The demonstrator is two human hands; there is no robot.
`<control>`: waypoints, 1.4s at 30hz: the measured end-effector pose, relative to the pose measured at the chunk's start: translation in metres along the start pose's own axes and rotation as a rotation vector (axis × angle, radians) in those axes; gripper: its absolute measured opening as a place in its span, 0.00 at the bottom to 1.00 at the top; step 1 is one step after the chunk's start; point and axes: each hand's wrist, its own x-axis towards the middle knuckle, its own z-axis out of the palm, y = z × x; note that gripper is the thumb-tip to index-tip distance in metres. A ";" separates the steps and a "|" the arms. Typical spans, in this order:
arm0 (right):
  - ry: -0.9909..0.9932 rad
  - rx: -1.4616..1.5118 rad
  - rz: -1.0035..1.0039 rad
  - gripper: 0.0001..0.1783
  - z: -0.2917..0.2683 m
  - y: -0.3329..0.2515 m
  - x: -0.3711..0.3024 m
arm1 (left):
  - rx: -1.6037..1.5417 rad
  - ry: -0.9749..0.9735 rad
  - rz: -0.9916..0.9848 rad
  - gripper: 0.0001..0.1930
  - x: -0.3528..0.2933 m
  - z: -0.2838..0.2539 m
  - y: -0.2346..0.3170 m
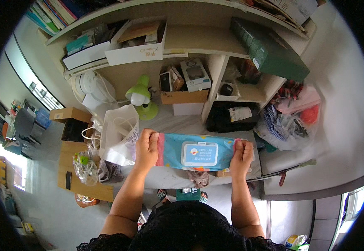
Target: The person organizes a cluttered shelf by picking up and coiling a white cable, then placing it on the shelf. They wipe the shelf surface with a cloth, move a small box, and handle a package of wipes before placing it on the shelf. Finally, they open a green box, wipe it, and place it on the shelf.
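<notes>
Cluttered surface [165, 119] under shelves, green lamp [141, 97] beside white bag [119, 134]. Above it, blue wipes pack [198, 152] held level, left hand [147, 147] and right hand [241, 155] fingers clenched on its ends.

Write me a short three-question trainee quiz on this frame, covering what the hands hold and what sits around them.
1. True or false: the blue wipes pack lies flat on the desk, untouched by either hand.
2. Which thing stands just beyond the left hand? A) a white paper bag B) a red kettle C) a laptop
3. Fill in: the small desk lamp has a ____ shade.

Key:
1. False. The left hand grips the pack's left end and the right hand grips its right end, holding it up with the white flip lid facing the camera.
2. A.
3. Green.
</notes>
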 end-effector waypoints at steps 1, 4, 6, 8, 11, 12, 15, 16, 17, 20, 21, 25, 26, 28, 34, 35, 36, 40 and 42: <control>-0.017 0.005 0.034 0.08 -0.001 0.002 -0.003 | -0.022 -0.004 -0.039 0.07 0.000 0.000 0.001; 0.007 0.186 0.080 0.12 0.006 -0.002 0.006 | -0.039 0.031 -0.071 0.08 0.004 0.006 0.007; 0.002 0.279 0.197 0.15 0.009 0.010 0.002 | -0.073 0.069 -0.064 0.09 0.004 0.011 0.009; -0.015 0.324 0.267 0.18 0.007 0.013 -0.001 | -0.137 0.105 -0.063 0.10 0.000 0.016 0.004; 0.000 0.311 0.277 0.20 0.003 0.016 -0.008 | -0.330 0.093 -0.120 0.14 -0.004 0.026 -0.010; 0.045 0.304 0.251 0.20 0.005 0.019 -0.007 | -0.403 0.005 -0.270 0.15 -0.012 0.025 -0.010; 0.102 0.269 0.209 0.20 0.010 0.011 -0.002 | -0.470 -0.190 -0.650 0.20 -0.033 0.027 0.006; 0.096 0.256 0.203 0.20 0.012 0.006 -0.003 | -0.401 -0.147 -0.602 0.19 -0.041 0.032 -0.005; 0.059 0.209 0.210 0.20 0.010 0.006 -0.002 | -0.337 -0.110 -0.557 0.19 -0.045 0.037 -0.011; -0.041 0.065 0.192 0.20 -0.003 0.006 0.002 | -0.226 -0.058 -0.264 0.19 -0.038 0.028 -0.021; -0.065 0.018 0.157 0.20 -0.008 0.002 0.005 | -0.266 -0.099 -0.314 0.19 -0.034 0.024 -0.020; -0.108 0.009 0.213 0.21 -0.009 -0.008 0.007 | -0.455 -0.168 -0.527 0.16 -0.021 0.010 -0.013; -0.098 0.051 0.265 0.21 -0.007 -0.008 0.007 | -0.577 -0.146 -0.632 0.15 -0.017 0.009 -0.001; -0.076 0.134 0.367 0.21 -0.002 -0.009 0.004 | -0.889 -0.127 -0.702 0.14 -0.017 0.008 -0.001; 0.071 0.294 0.221 0.19 0.016 0.000 -0.017 | -1.489 0.154 -0.653 0.14 -0.026 0.023 0.012; 0.014 0.323 0.310 0.18 0.014 0.003 -0.017 | -1.458 0.151 -0.663 0.14 -0.028 0.022 0.008; -0.043 0.351 0.400 0.17 0.010 0.006 -0.017 | -1.427 0.149 -0.672 0.14 -0.030 0.021 0.005; -0.167 0.256 0.141 0.17 0.011 -0.006 -0.024 | -1.491 0.082 -0.797 0.16 -0.027 0.015 0.016; -0.117 -0.077 -0.264 0.22 0.010 -0.049 -0.022 | -1.561 0.039 -0.801 0.17 -0.026 0.014 0.012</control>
